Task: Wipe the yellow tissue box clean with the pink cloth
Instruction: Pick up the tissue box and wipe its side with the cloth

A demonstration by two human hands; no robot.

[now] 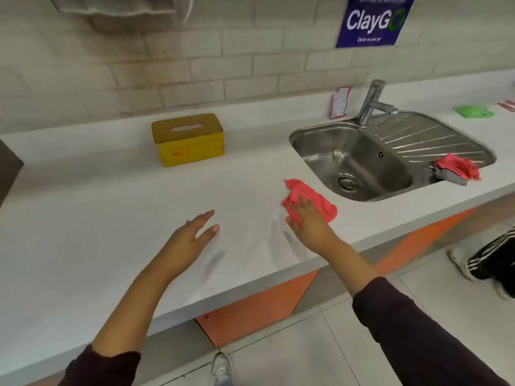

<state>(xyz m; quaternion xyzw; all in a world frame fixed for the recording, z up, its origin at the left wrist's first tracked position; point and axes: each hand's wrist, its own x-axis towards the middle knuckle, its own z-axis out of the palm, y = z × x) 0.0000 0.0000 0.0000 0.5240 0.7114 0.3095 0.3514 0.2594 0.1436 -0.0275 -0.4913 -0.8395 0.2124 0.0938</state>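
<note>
The yellow tissue box (189, 140) stands upright on the white counter (111, 218), toward the back and left of centre, with a slot in its darker lid. A crumpled pink cloth (317, 200) lies on the counter just left of the sink. My right hand (308, 218) rests flat on top of the cloth, fingers spread, not closed around it. My left hand (195, 235) hovers open over the counter, well in front of the box and touching nothing.
A steel sink (359, 162) with a tap (370, 103) and drainboard is at the right, with a second pink cloth (458, 168) on its edge. A green item (473, 111) lies far right. Another person's leg and shoe (485, 263) stand on the floor at right.
</note>
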